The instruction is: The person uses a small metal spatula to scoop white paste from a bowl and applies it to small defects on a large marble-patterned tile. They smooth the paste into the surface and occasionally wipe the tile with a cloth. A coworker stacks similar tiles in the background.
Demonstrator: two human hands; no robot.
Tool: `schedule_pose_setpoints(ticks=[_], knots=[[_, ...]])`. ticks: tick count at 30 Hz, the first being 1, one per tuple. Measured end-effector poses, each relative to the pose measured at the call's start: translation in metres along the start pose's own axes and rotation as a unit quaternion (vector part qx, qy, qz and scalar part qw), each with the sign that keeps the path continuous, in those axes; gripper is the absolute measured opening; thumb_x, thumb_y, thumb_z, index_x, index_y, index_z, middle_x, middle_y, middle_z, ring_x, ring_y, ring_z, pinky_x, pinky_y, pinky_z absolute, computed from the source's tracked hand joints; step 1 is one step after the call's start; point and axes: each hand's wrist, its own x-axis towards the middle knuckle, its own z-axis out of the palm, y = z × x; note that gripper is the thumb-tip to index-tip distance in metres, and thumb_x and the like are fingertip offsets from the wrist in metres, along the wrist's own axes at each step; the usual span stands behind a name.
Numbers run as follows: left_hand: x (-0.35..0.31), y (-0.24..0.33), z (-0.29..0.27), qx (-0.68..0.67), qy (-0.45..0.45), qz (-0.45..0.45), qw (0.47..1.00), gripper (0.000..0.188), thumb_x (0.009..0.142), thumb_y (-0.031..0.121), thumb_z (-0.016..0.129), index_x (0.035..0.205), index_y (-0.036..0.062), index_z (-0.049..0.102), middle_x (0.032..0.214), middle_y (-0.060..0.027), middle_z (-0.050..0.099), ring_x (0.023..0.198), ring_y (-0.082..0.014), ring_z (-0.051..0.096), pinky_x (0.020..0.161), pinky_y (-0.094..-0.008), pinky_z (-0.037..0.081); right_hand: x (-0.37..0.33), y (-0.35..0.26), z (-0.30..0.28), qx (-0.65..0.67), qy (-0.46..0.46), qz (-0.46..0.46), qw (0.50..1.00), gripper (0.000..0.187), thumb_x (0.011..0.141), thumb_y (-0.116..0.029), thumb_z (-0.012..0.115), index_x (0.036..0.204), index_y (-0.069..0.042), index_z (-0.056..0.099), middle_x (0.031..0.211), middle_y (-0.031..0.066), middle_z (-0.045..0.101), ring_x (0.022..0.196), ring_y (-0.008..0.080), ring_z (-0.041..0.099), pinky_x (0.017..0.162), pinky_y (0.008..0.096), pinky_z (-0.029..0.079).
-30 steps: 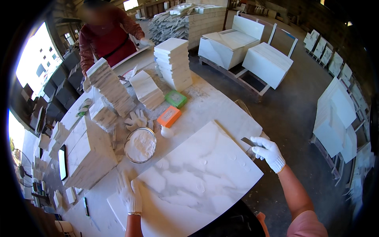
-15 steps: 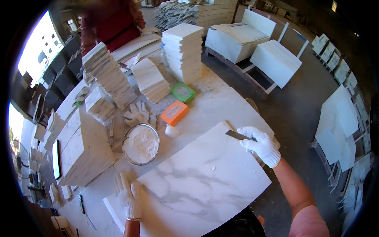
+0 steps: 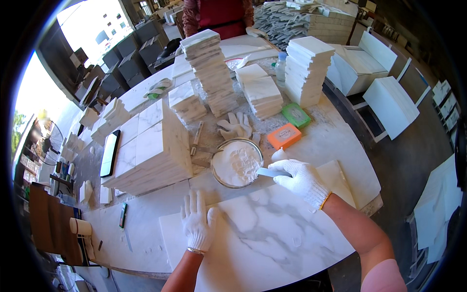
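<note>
One table [image 3: 340, 138] bears our one slab [image 3: 272, 231]; one bowl [image 3: 219, 180] of white powder [image 3: 243, 163] sits just beyond its far edge. Our left hand [image 3: 198, 224] lies flat on the slab's left part, gripping nothing. Two boxes [image 3: 284, 136], orange and green, lie right of the bowl. One blade [image 3: 270, 173], gripped in our right hand [image 3: 299, 180], has moved from the slab's far corner to the bowl's rim; we judge the work has turned to the powder.

Over on the left of the desk [image 3: 146, 248], a phone [image 3: 110, 153] rests on stacked white tiles [image 3: 156, 155]. Right of centre, an orange box [image 3: 284, 136] lies just beside a green box [image 3: 296, 115].
</note>
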Motion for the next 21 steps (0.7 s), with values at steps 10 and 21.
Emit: schedule_pose_setpoints(ticks=[10,21], knots=[[0.001,0.000,0.002,-0.020,0.018,0.007,1.000,0.069,0.097,0.044,0.049,0.155,0.0078,0.033,0.159,-0.0215,0.032,0.144,-0.0463,0.030,0.117,-0.0563,0.022,0.015,-0.002,0.015,-0.027,-0.020,0.043,0.998,0.029,0.087,-0.014,0.070,0.115,-0.008,0.072,0.104,0.0090,0.073,0.093,0.0182,0.071,0.082,0.0312,0.054],[0.000,-0.001,0.001,-0.015,0.021,0.008,1.000,0.070,0.097,0.046,0.050,0.154,0.0080,0.034,0.158,-0.0222,0.032,0.143,-0.0472,0.030,0.117,-0.0572,0.022,0.022,0.005,0.030,0.015,-0.022,0.016,1.000,0.024,0.086,-0.016,0.069,0.109,-0.012,0.074,0.097,0.0102,0.071,0.088,0.0257,0.069,0.079,0.0362,0.054]])
